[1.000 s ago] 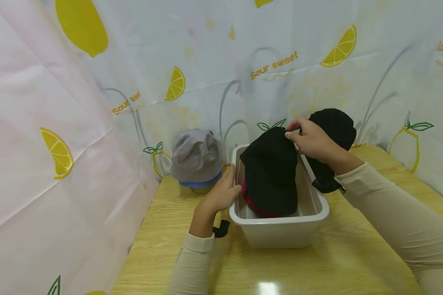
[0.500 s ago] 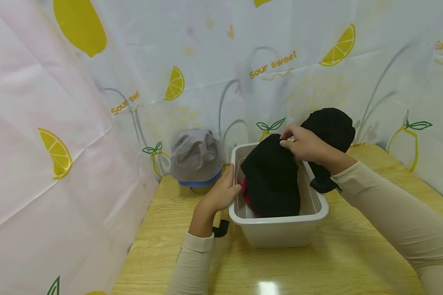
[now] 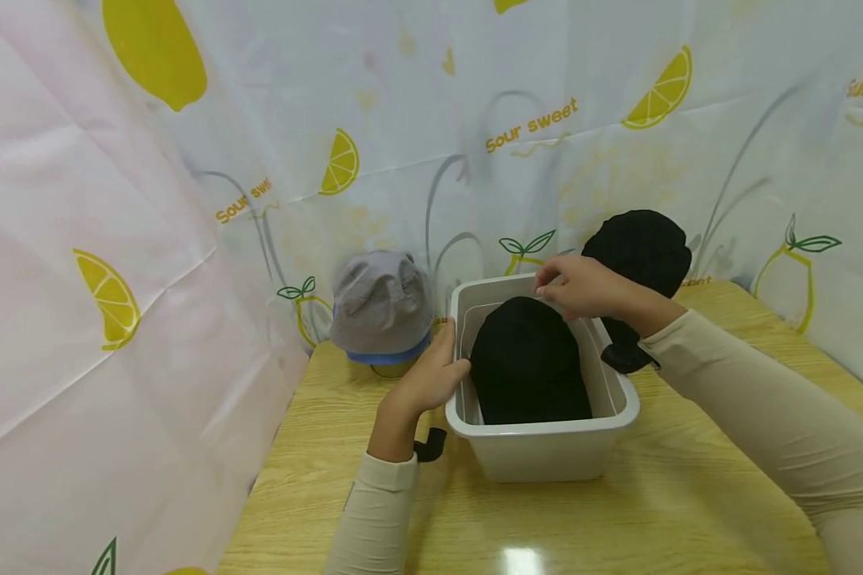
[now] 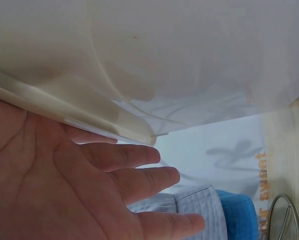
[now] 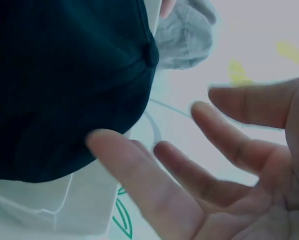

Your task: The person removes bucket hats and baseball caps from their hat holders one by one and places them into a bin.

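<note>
A black cap [image 3: 528, 363] lies in a white plastic bin [image 3: 542, 430], its crown toward the far end. My right hand [image 3: 578, 286] hovers over the bin's far right corner; in the right wrist view its fingers [image 5: 149, 185] are spread and loosely bent, holding nothing, close by the cap's crown. My left hand [image 3: 431, 371] rests against the bin's left rim, its thumb at the rim. Its straight fingers [image 4: 144, 182] extend along the outer wall in the left wrist view.
To the left of the bin, a grey bucket hat [image 3: 381, 303] sits over a blue hat [image 3: 395, 352] on a wire stand. Behind the right forearm is another black hat [image 3: 640, 247]. All stand on a wood-grain table [image 3: 316, 447] before a lemon-print curtain [image 3: 417, 80].
The black cap has dropped lower into the bin, covering the pink item seen beneath it earlier. My right hand has let go of it and moved slightly left and down.
</note>
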